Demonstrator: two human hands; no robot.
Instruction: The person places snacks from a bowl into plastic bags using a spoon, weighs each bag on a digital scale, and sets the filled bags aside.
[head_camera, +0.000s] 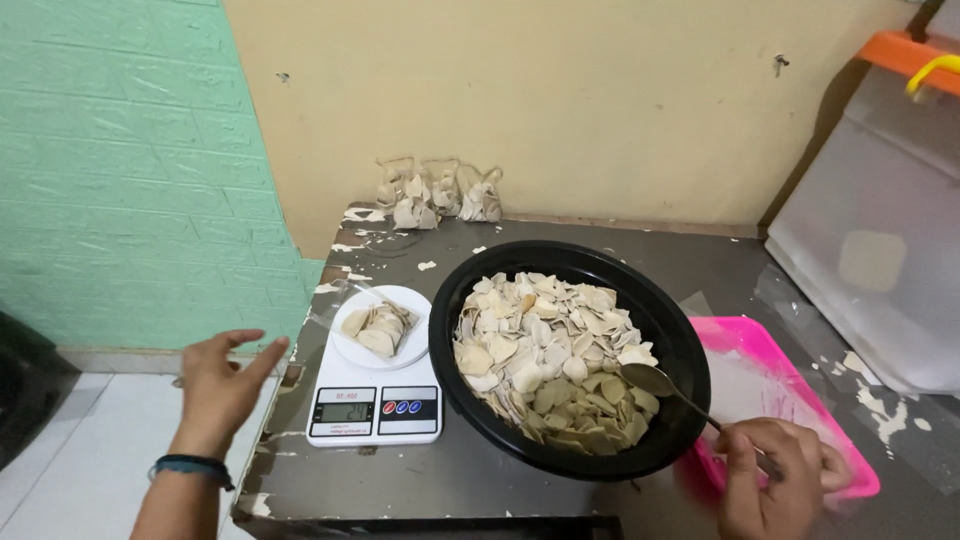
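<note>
The right hand (775, 470), partly cut off at the near edge, grips a metal spoon (660, 385) in a black round bowl (680, 340) of pale chips (545, 350); the left hand (220, 385) hovers open beside a white digital scale (375, 405) carrying a small clear bag of chips (378, 325).

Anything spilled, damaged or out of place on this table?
Yes. A few loose chips lie scattered on the table behind the scale, outside the black bowl. The table's surface coating is peeling in pale patches along its left edge. Otherwise, nothing looks tipped.

Soft, even indoor light, sharp focus, faint shadows, slight wide-angle edge stretching.
</note>
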